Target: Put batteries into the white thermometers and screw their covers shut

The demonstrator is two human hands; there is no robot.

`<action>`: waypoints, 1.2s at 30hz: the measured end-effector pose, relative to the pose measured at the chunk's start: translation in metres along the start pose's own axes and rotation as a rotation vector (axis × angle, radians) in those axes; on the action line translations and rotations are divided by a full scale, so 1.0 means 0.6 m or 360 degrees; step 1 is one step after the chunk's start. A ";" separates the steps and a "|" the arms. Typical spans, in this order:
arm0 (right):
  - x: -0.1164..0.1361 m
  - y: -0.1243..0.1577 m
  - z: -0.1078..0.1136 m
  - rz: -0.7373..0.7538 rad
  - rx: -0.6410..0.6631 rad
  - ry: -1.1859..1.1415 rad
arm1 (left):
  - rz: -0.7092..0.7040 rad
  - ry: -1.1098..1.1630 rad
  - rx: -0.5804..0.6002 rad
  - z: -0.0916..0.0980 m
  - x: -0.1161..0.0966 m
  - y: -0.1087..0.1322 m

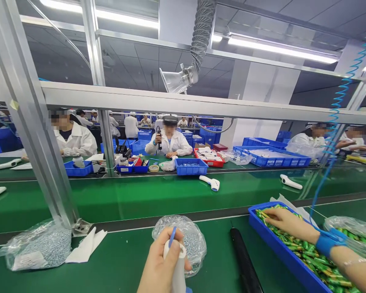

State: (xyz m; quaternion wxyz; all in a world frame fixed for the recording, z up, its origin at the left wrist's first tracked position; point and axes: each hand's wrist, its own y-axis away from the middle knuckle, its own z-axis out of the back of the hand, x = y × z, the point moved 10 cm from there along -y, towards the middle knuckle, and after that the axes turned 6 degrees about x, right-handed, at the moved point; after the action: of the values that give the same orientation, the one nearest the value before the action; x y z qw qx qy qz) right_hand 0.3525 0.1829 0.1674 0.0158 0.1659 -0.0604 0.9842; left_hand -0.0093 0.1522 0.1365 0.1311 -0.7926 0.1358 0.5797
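Two hands, well apart: left hand clamped on one white plastic handle, right hand open on green cylindrical batteries in a blue plastic tray. One black rod lies between them on the green table. Three clear plastic bags: two of small blue-grey parts, one of green batteries.

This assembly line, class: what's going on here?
The person's left hand grips a white handheld device with a blue strip at its top, in front of a clear bag of small bluish parts. The right hand, wearing a blue wrist strap, rests on green cylinders heaped in a blue tray. Across the green workbench, a co-worker in a white coat sits at another station.
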 end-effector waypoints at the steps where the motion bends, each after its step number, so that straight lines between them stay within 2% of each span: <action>1: 0.021 -0.002 -0.001 0.0039 0.0032 -0.0096 | 0.0032 0.0019 -0.0052 0.002 0.001 0.000; 5: 0.134 0.004 -0.031 0.0237 0.0169 -0.0509 | 0.0068 0.0117 -0.0117 -0.009 0.005 -0.003; 10: 0.290 0.039 -0.082 0.0490 0.0317 -0.1430 | -0.0005 0.0247 -0.0076 -0.019 0.014 -0.008; 13: 0.355 0.057 -0.104 0.0525 0.0366 -0.1632 | -0.0023 0.0213 -0.0028 -0.016 0.024 -0.011; 16: 0.399 0.067 -0.118 0.0556 0.0426 -0.1666 | -0.0043 0.0194 0.0020 -0.013 0.039 -0.017; 19: 0.426 0.075 -0.112 0.0637 0.0413 -0.1559 | -0.0193 0.0186 0.0048 -0.011 0.046 -0.026; 23: 0.437 0.081 -0.080 0.0708 0.0219 -0.1252 | -0.0356 0.0201 0.0065 -0.009 0.053 -0.033; 29: 0.443 0.090 -0.050 0.0799 0.0036 -0.0891 | -0.0297 0.0111 0.0080 -0.002 0.051 -0.031; 36: 0.457 0.090 -0.050 0.0864 0.0065 -0.0809 | -0.0350 0.0205 0.0051 0.001 0.058 -0.036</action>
State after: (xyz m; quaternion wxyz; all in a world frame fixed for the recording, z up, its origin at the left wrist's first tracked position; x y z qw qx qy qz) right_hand 0.0809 0.1362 0.2235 -0.2644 0.3833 -0.0846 0.8809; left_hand 0.0083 0.1705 0.1039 0.1977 -0.8361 0.0655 0.5075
